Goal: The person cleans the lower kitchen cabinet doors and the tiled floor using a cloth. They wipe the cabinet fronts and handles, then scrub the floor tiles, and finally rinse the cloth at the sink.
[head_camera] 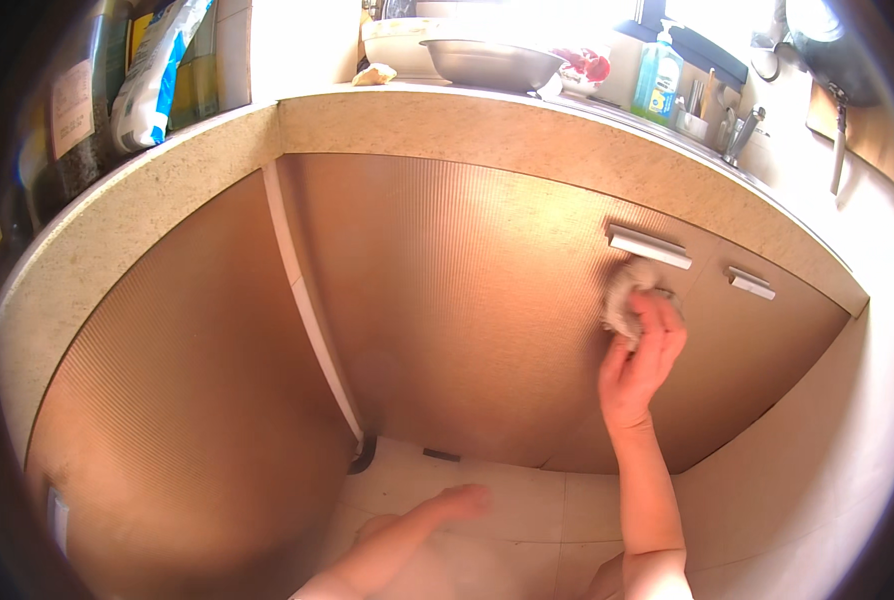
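Observation:
My right hand (645, 352) grips a wadded, light grey-beige cloth (627, 300) against the ribbed, brownish cabinet door (462, 292). The cloth lies just below a silver bar handle (649, 247) near the door's right edge. Part of the cloth is hidden behind my fingers. Lower down, above the pale floor, my left hand (465, 501) hangs apart from the cabinet. It is blurred with the fingers close together, and nothing shows in it.
A second handle (751, 283) sits on the narrow right door. The stone-look counter edge (492, 124) overhangs the doors. On top stand a metal basin (499, 66), a pump bottle (657, 79) and a faucet (743, 135). Another cabinet door (191, 360) meets at the left corner; a tiled wall (807, 435) borders the right.

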`<action>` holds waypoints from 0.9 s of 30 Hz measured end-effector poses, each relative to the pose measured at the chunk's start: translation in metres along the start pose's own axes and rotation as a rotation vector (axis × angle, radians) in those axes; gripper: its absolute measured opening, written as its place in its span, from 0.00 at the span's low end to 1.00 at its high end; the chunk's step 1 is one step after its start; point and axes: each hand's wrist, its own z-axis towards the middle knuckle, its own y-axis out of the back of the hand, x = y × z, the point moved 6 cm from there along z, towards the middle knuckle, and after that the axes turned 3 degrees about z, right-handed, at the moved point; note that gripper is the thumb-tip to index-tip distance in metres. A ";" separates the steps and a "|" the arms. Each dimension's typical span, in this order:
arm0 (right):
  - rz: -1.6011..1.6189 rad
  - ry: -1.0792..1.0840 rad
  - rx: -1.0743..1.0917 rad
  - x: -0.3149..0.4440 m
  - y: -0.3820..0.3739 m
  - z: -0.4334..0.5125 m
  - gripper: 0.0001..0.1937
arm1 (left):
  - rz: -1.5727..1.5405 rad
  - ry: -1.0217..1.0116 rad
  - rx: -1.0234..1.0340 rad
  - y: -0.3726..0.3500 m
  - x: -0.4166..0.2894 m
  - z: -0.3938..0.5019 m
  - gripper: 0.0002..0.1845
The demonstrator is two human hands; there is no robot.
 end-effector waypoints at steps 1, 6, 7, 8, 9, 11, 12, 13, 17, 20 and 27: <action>-0.071 -0.062 -0.050 -0.011 0.005 -0.001 0.16 | 0.003 0.041 -0.227 0.011 -0.002 -0.003 0.22; 0.544 -0.208 0.147 0.041 -0.075 0.000 0.18 | -0.070 -0.121 -1.028 0.092 -0.051 -0.020 0.32; 0.002 0.175 0.306 0.078 -0.078 0.011 0.20 | -0.012 -0.102 -1.073 0.101 -0.055 -0.026 0.33; -0.020 0.210 0.329 0.076 -0.073 0.013 0.21 | 0.036 -0.094 -1.115 0.106 -0.061 -0.030 0.35; -0.031 0.241 0.354 0.070 -0.069 0.012 0.23 | 0.089 -0.073 -1.157 0.108 -0.062 -0.034 0.36; -0.017 0.217 0.334 0.045 -0.047 0.010 0.23 | 0.109 0.004 -1.114 0.107 -0.051 -0.032 0.37; 0.734 -0.422 0.332 0.011 -0.039 0.009 0.21 | 0.119 0.041 -1.102 0.109 -0.043 -0.030 0.37; 0.268 -0.155 0.354 0.005 -0.022 0.008 0.21 | 0.120 0.019 -1.107 0.111 -0.041 -0.028 0.38; -0.147 -0.109 0.209 0.003 -0.017 -0.002 0.25 | 0.103 -0.012 -1.089 0.094 -0.030 -0.012 0.38; -0.100 0.000 0.363 0.033 -0.038 0.009 0.33 | 0.103 0.015 -1.107 0.096 -0.030 -0.006 0.39; 0.232 0.168 0.389 0.050 -0.040 0.026 0.16 | 0.090 0.084 -1.155 0.089 -0.030 0.005 0.43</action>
